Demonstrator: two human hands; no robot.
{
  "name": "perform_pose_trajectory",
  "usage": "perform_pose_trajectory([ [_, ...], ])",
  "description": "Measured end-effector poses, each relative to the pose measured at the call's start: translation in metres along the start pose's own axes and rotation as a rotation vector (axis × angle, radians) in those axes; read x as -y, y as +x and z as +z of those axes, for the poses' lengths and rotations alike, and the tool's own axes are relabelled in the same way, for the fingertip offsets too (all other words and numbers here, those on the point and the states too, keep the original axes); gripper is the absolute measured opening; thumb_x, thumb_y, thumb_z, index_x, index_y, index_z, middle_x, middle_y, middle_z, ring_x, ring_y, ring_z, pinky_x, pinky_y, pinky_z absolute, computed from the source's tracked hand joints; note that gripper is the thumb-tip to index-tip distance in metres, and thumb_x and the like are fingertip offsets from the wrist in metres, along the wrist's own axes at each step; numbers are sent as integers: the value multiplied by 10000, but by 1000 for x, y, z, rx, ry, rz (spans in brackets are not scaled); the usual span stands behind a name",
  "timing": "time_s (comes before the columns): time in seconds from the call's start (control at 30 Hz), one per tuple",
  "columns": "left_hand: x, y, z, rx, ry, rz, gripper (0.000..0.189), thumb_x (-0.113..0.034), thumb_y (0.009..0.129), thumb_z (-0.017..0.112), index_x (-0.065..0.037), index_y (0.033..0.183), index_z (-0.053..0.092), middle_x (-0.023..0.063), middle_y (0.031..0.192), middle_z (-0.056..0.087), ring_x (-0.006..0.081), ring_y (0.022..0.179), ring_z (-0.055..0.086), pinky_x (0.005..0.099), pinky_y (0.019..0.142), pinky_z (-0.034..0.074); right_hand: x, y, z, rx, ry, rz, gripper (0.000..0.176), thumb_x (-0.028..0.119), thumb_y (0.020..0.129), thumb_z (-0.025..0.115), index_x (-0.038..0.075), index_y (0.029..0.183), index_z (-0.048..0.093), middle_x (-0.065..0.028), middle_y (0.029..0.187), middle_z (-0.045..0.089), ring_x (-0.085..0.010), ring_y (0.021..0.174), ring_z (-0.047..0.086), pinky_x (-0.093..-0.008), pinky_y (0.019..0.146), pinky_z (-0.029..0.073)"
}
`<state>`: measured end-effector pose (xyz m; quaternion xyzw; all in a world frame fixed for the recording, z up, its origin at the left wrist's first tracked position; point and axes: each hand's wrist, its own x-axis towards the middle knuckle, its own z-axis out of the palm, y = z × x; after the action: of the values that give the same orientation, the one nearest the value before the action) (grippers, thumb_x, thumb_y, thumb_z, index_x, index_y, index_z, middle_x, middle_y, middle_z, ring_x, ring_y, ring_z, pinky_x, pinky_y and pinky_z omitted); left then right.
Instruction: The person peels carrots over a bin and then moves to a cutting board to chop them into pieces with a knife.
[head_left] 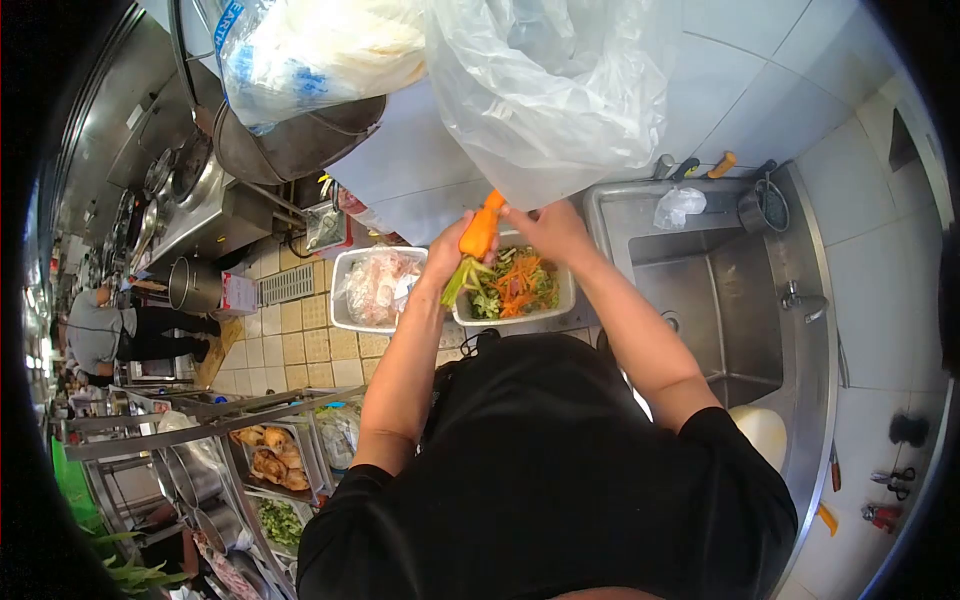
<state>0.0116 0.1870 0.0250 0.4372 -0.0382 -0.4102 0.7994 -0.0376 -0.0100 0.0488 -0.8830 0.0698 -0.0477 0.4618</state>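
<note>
My left hand (449, 249) is wrapped round a thick orange carrot (480, 232). Short green stalks (464, 279) stick out at its lower end, and its narrow tip points up and slightly right. Beside that tip is my right hand (552, 231), its fingers curled together; what they hold, if anything, is hidden. Below both hands stands a white tub (565, 307) with orange strips (520, 283) and green trimmings (487, 304) in it. A large clear plastic bag (560, 110) hangs just above the carrot.
To the left stands another white tub (340, 318) with pale pinkish contents in plastic. A steel sink (700, 300) is on my right, with several knife handles (690, 168) along its back. Lower left, a metal rack (235, 440) holds trays. Another person (105, 325) stands far left.
</note>
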Motion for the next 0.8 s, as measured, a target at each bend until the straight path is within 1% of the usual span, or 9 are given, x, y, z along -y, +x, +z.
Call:
perform_pose_trajectory([
  [0.03, -2, -1, -5, 1, 3, -3, 427, -425, 1044, 421, -38, 1153, 565, 83, 808, 612, 149, 606, 585, 264, 556, 493, -24, 14, 4, -162, -50, -74, 392, 439, 891, 603, 64, 871, 713, -171, 815, 702, -331, 785, 687, -409, 710, 527],
  [0.13, 2, 0, -22, 21, 121, -5, 449, -448, 1046, 415, -41, 1187, 545, 92, 836, 614, 157, 626, 593, 265, 562, 495, -58, 45, -7, -224, -240, 74, 384, 428, 882, 601, 63, 914, 716, -169, 829, 703, -338, 802, 683, -409, 735, 526],
  [0.23, -5, 5, -15, -52, 56, 0, 482, -483, 1034, 434, -41, 1189, 544, 103, 852, 626, 163, 653, 613, 263, 568, 504, -65, 46, -6, -358, -189, 21, 384, 425, 881, 604, 55, 918, 702, -153, 809, 698, -343, 790, 679, -409, 723, 519],
  [0.3, -7, 3, -7, -149, -194, -32, 500, -504, 1020, 453, -37, 1172, 545, 113, 856, 638, 171, 677, 631, 268, 583, 519, -46, 31, -7, -330, -144, 35, 374, 420, 887, 601, 59, 907, 700, -147, 793, 695, -343, 778, 675, -412, 713, 515],
  [0.47, -4, 14, -2, -238, -188, -44, 386, -376, 1041, 459, -16, 1144, 555, 112, 891, 649, 192, 731, 650, 286, 621, 543, -3, -3, 10, -159, 21, -51, 353, 409, 902, 599, 69, 868, 688, -127, 753, 683, -340, 723, 660, -420, 670, 502],
  [0.53, -3, 18, 3, -300, -201, -13, 409, -382, 1036, 440, 3, 1132, 541, 121, 828, 618, 225, 645, 621, 336, 596, 551, 13, -14, 13, 36, 42, -3, 349, 414, 896, 613, 77, 847, 686, -117, 729, 675, -332, 684, 648, -417, 643, 493],
  [0.63, -6, 19, 20, -378, -140, 3, 393, -380, 1031, 452, -3, 1096, 545, 108, 810, 613, 217, 627, 606, 338, 564, 524, 18, -16, 17, -30, -76, -86, 362, 425, 885, 622, 74, 825, 685, -109, 705, 667, -324, 657, 641, -415, 616, 486],
  [0.77, -7, 13, 12, -279, -115, -40, 394, -381, 1036, 437, -19, 1161, 531, 98, 792, 601, 189, 597, 568, 318, 531, 478, 10, -7, 7, 59, -6, -98, 372, 428, 879, 616, 70, 802, 684, -119, 701, 665, -339, 664, 641, -419, 612, 483],
  [0.8, -5, 10, 8, -145, -79, -9, 370, -381, 1037, 441, -47, 1165, 533, 93, 794, 603, 179, 603, 563, 291, 527, 457, -5, 2, 12, 6, 22, -106, 380, 435, 878, 611, 70, 802, 684, -127, 706, 665, -349, 677, 644, -424, 621, 487],
])
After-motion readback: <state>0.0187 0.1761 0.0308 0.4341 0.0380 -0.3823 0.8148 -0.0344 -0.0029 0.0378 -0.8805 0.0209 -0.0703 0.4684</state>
